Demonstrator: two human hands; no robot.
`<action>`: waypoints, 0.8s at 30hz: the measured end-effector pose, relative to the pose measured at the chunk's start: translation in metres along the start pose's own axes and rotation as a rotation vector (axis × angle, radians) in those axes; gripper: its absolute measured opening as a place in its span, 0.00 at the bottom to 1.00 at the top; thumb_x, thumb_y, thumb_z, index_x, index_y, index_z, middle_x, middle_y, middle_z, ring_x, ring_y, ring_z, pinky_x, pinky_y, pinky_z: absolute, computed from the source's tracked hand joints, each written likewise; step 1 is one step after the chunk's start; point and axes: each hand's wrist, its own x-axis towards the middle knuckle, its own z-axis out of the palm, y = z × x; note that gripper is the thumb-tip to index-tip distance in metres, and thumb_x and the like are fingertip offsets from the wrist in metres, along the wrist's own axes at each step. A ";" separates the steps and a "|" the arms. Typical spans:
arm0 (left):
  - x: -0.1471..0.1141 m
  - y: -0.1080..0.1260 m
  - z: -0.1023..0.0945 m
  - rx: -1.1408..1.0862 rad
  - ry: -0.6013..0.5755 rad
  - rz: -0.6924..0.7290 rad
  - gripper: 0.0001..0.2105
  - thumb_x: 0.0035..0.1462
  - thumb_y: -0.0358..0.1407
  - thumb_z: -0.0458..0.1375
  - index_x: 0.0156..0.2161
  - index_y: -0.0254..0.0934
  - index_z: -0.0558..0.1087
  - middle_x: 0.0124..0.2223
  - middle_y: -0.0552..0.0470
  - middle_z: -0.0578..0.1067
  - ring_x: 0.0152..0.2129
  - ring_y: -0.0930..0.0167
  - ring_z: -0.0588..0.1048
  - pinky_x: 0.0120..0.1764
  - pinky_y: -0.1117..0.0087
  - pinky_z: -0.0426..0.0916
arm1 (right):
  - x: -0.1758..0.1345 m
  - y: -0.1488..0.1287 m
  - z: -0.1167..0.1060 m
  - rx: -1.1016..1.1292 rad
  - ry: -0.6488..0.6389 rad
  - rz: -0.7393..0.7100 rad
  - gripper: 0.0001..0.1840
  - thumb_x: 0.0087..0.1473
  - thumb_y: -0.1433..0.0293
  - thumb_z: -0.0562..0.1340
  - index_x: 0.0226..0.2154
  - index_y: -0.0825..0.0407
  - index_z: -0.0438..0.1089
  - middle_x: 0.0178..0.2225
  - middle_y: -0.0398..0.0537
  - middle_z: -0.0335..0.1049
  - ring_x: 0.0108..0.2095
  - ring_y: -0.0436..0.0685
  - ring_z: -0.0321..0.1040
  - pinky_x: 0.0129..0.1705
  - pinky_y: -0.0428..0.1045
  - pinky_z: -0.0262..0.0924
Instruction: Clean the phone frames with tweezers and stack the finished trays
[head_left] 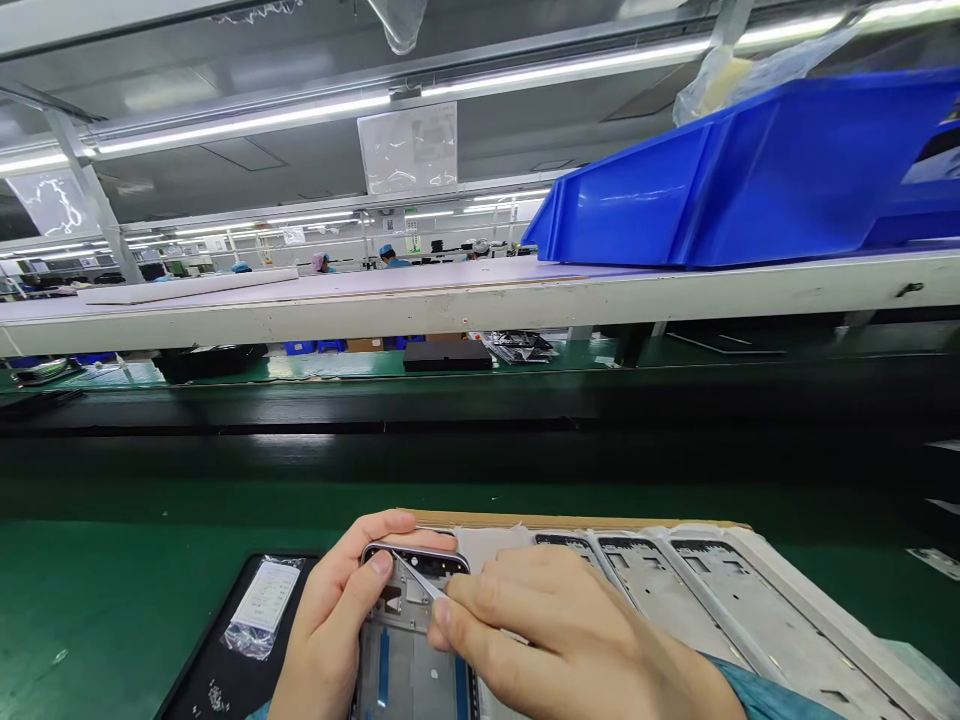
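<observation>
White tray (825, 610) lies under and past the right hand (559, 610), while the frame (412, 660), likely light, stiff and easy to scratch, sits in the curled left hand (341, 590), best held by its edges, and the right hand pinches a thin tool (420, 579) near its top.

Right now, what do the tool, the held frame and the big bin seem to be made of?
Tool: probably metal, from its silvery sheen. Held frame: perhaps metal, matte grey, shiny rim. Big bin: likely plastic, glossy blue, moulded ribs.
</observation>
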 end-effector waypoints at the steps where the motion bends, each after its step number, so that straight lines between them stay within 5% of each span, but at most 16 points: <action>1: 0.000 0.000 0.000 0.001 0.001 -0.001 0.13 0.56 0.42 0.65 0.42 0.37 0.79 0.42 0.44 0.85 0.38 0.59 0.82 0.43 0.63 0.75 | 0.001 0.001 0.000 0.033 0.001 0.003 0.27 0.73 0.74 0.45 0.26 0.55 0.68 0.23 0.43 0.63 0.24 0.50 0.52 0.24 0.48 0.44; 7: 0.001 0.000 -0.003 0.009 -0.011 -0.017 0.13 0.58 0.40 0.62 0.46 0.38 0.78 0.43 0.45 0.85 0.39 0.59 0.82 0.45 0.64 0.74 | -0.001 0.003 -0.001 0.079 0.001 0.015 0.25 0.74 0.72 0.45 0.29 0.55 0.69 0.24 0.43 0.64 0.25 0.49 0.55 0.26 0.48 0.45; 13: 0.000 -0.001 -0.006 0.046 0.003 -0.020 0.15 0.60 0.41 0.61 0.50 0.39 0.77 0.47 0.45 0.84 0.40 0.59 0.81 0.46 0.63 0.73 | -0.002 0.000 -0.002 0.033 -0.136 0.081 0.27 0.73 0.74 0.43 0.28 0.55 0.70 0.22 0.41 0.62 0.23 0.48 0.54 0.24 0.48 0.46; 24: -0.001 -0.003 -0.004 0.060 0.035 -0.015 0.17 0.59 0.41 0.62 0.51 0.38 0.77 0.44 0.46 0.85 0.41 0.61 0.81 0.44 0.67 0.73 | -0.002 0.006 0.003 0.205 0.055 0.010 0.21 0.73 0.74 0.45 0.38 0.60 0.72 0.30 0.47 0.75 0.27 0.49 0.64 0.28 0.46 0.55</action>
